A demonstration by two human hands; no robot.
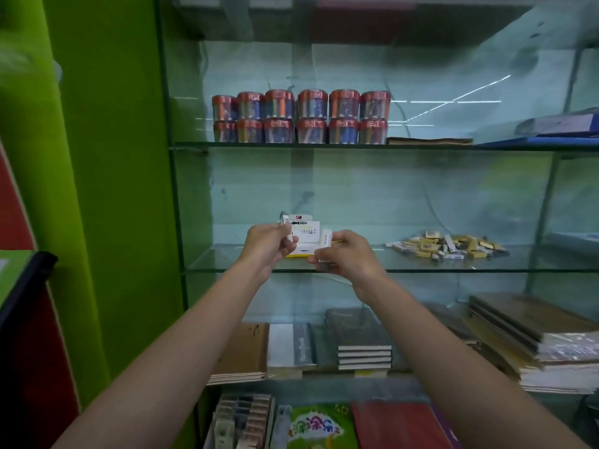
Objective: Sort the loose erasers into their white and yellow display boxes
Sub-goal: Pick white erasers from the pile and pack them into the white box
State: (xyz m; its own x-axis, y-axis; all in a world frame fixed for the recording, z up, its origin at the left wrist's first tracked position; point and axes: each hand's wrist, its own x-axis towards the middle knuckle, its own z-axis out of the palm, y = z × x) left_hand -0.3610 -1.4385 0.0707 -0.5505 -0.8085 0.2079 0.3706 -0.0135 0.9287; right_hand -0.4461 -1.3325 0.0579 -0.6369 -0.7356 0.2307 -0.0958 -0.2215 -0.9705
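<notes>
1. Up at the middle glass shelf [356, 270], the left hand [267, 246] pinches a white eraser [286, 226] just in front of the white and yellow box [304, 236].
2. Beside it, the right hand [345, 254] pinches another eraser [325, 241] near the box's right edge.
3. Loose erasers [449, 246] lie heaped well to the right on the same shelf.

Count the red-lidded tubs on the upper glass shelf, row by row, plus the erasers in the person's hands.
Top-row red-lidded clear plastic tubs: 6
Bottom-row red-lidded clear plastic tubs: 6
White erasers held: 2, one in the left hand, one in the right hand
Total: 14
</notes>
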